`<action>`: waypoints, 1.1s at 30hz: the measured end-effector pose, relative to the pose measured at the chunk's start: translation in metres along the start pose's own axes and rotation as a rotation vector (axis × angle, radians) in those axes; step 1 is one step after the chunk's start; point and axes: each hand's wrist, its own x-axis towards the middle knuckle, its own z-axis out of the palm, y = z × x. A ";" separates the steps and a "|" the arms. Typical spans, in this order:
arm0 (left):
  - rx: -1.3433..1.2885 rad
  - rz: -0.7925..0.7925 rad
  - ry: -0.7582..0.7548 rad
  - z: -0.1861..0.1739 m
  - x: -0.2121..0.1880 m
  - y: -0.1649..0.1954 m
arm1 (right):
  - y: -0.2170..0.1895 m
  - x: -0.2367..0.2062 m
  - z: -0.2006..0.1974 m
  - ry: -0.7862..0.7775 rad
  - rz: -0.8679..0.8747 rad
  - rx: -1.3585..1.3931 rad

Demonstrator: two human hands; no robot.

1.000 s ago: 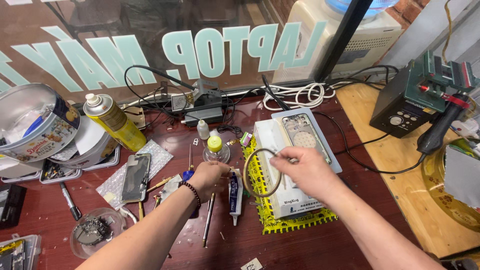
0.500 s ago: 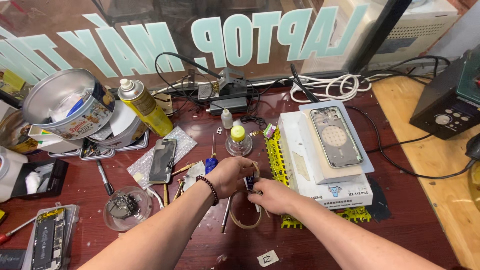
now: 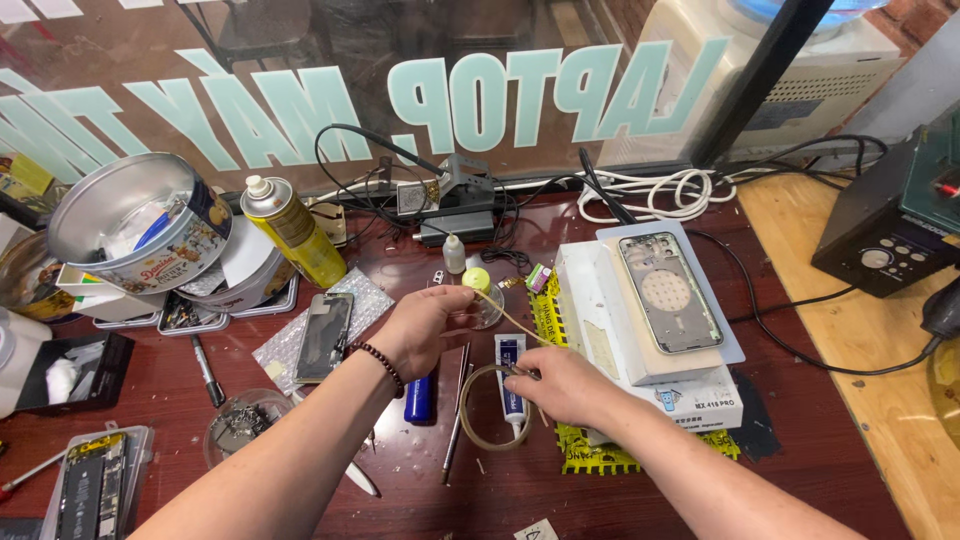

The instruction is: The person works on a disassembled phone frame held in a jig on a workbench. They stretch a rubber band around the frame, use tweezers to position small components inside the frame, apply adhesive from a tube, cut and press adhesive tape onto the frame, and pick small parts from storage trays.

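Head view, looking down on a dark red workbench (image 3: 640, 500). Left hand (image 3: 425, 325), beaded bracelet at the wrist, fingers pinched on the far end of a thin tan strip (image 3: 510, 318) drawn off a small roll of tape (image 3: 482, 410). Right hand (image 3: 565, 385), fingers closed on the roll's right edge, holds it just above the bench over a white glue tube (image 3: 510, 380). Strip runs taut between the hands; a length is unrolled, not yet cut or applied as far as visible. Right of the hands: phone rear housing (image 3: 668, 290), lying bare on a white box (image 3: 610, 330) over a yellow mat (image 3: 590, 455). Left: yellow spray can (image 3: 295, 232), metal tin (image 3: 130, 220), dark phone (image 3: 325, 335) on bubble wrap. Near the left hand: blue lighter (image 3: 420, 398), tweezers (image 3: 455, 415), yellow-capped bottle (image 3: 478, 285).
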 end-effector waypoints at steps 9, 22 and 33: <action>-0.024 -0.089 -0.106 0.028 -0.048 0.022 | -0.054 -0.033 -0.068 0.369 -0.031 0.048; 0.220 0.205 0.050 0.047 -0.099 0.023 | -0.046 -0.028 -0.076 0.415 -0.107 -0.021; 0.265 0.263 0.060 0.025 -0.154 0.026 | -0.086 -0.024 -0.061 -0.006 -0.337 0.433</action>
